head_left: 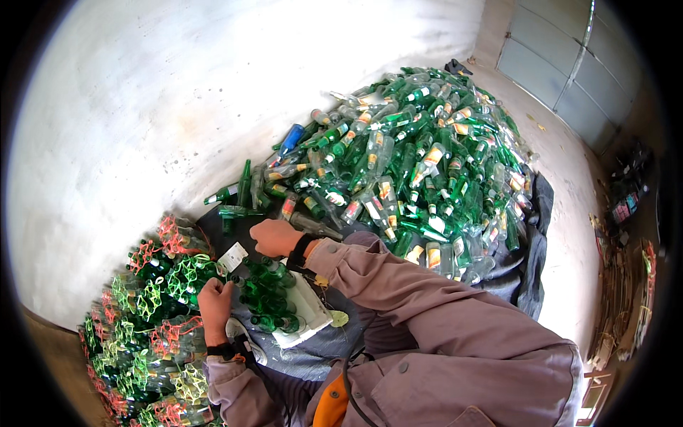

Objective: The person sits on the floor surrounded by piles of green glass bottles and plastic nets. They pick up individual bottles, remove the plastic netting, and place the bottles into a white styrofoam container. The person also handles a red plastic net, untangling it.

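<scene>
A tight group of green glass bottles (267,288) stands upright on a white slab (313,317) in front of me. My left hand (215,304) is closed at the group's left side, its thumb close to the bottle necks. Just beyond the bottles, my right hand (274,238) is curled shut. Whatever either hand grips is too small or hidden to make out. A small flat white piece (233,256) with dark marks lies between the two hands.
Bottle bundles (153,327) tied with red, green and yellow cord crowd the left. A large heap of loose green and clear bottles (427,164) lies ahead on a dark sheet (537,242), against the white wall (163,92). A grey metal door (562,53) stands far right, with flattened cardboard (626,306) nearer.
</scene>
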A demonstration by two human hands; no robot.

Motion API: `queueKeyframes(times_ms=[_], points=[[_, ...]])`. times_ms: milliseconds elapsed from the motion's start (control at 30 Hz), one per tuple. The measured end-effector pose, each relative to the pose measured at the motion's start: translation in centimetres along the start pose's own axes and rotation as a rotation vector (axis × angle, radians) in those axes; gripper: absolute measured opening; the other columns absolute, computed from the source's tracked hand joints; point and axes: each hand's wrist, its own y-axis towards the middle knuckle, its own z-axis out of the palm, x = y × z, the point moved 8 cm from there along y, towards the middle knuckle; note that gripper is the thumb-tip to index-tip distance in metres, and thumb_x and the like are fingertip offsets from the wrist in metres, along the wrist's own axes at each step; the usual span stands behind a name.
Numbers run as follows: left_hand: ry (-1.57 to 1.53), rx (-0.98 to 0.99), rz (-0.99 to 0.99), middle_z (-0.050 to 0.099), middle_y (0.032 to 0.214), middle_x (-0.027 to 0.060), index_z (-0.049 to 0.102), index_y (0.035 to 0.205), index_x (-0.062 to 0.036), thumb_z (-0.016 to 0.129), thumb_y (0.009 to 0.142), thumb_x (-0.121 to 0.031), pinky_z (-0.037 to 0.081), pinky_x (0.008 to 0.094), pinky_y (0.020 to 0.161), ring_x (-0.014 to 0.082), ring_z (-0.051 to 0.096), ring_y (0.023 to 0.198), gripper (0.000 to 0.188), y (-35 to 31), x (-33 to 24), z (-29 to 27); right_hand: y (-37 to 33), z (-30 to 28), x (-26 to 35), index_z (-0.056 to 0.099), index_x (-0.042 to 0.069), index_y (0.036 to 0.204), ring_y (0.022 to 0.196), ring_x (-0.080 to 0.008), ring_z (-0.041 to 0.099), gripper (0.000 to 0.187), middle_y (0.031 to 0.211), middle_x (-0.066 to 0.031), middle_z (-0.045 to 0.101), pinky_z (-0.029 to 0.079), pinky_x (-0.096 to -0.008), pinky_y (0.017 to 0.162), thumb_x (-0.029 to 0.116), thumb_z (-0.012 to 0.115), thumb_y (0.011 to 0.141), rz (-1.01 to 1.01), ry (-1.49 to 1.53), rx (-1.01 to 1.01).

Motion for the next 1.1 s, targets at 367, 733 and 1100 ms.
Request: queueKeyframes(times_ms=[367,733,1100], points=[[0.043,0.011,0.034,0.047,0.058,0.0115,0.05,0.069,0.0004,0.079,0.084,-0.018,0.04,0.0384,0.052,0.0191,0.044,0.053,0.037,-0.7,-1.7,-0.5,0.7,1.7,-2.0,0.075,0.0,0.087,0.087,-0.0423,0.072,0.02,0.087,-0.0232,0.073,0.058,-0.0519,0.073,0.016,0.066,0.078,-0.122,-0.007,0.104],[0.081,0.005,0.001,0.055,0.064,0.0189,0.051,0.072,0.0001,0.079,0.083,-0.018,0.042,0.0463,0.055,0.0405,0.056,0.061,0.035,-1.3,-2.5,-2.4,3.2,4.5,-22.9,0.073,0.005,0.089,0.061,-0.0144,0.069,0.019,0.075,-0.004,0.072,0.054,-0.031,0.053,0.021,0.066,0.089,0.378,0.342,0.473],[0.117,0.029,-0.049,0.054,0.067,0.0142,0.049,0.07,-0.0034,0.081,0.081,-0.015,0.04,0.0468,0.056,0.0371,0.055,0.062,0.035,-0.5,-2.9,-3.0,10.4,6.3,-38.2,0.075,0.007,0.091,0.092,-0.0406,0.07,0.02,0.096,-0.0206,0.074,0.056,-0.0495,0.082,0.017,0.059,0.086,0.161,-0.356,0.139]])
